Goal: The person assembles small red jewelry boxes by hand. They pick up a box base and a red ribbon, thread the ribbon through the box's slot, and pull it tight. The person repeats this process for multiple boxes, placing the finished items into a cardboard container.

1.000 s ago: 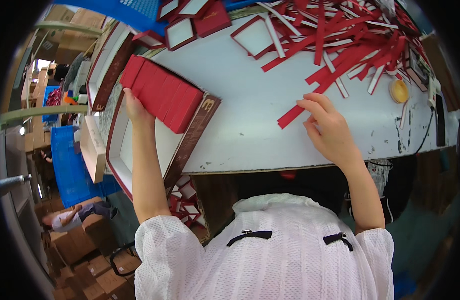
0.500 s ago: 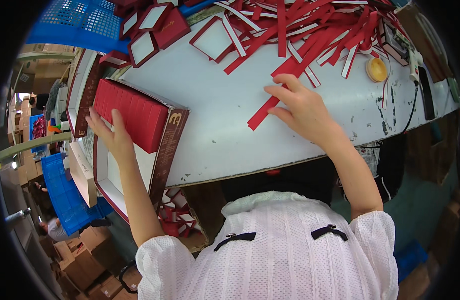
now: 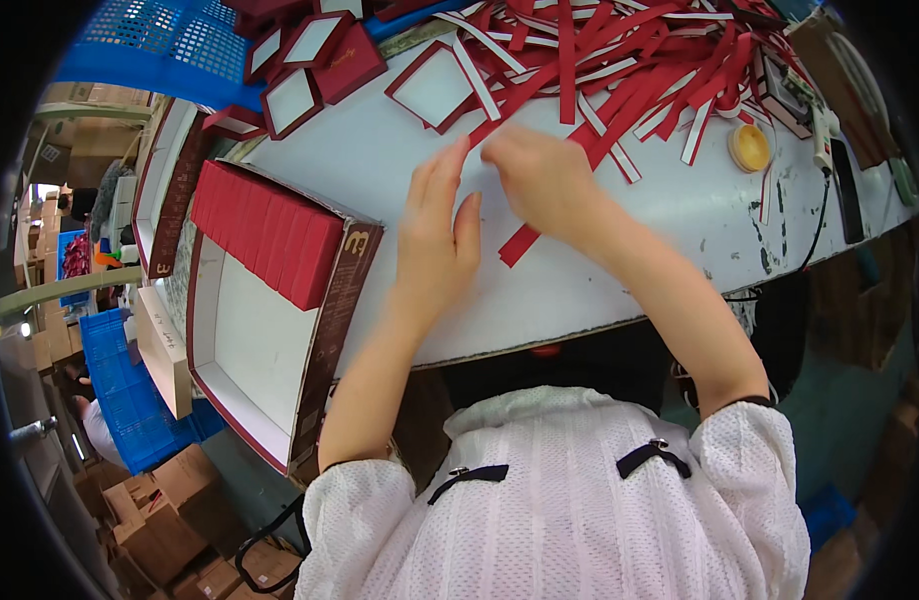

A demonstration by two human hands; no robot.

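Mid-frame, the left hand (image 3: pixel 435 240) is spread; the right hand (image 3: pixel 542 185) curls by flat red strips (image 3: pixel 567 75), its grip hidden.

Head view: left fisheye of a head-worn pair, facing steeply down over the wearer's white shirt (image 3: pixel 550 510). Close range; left hand (image 3: pixel 437 240) and right hand (image 3: pixel 545 185) near mid-frame. Desk (image 3: pixel 520 290): near edge crosses around mid-height, bowed by lens, rising rightward; far side toward frame top. Corners fall off to black.
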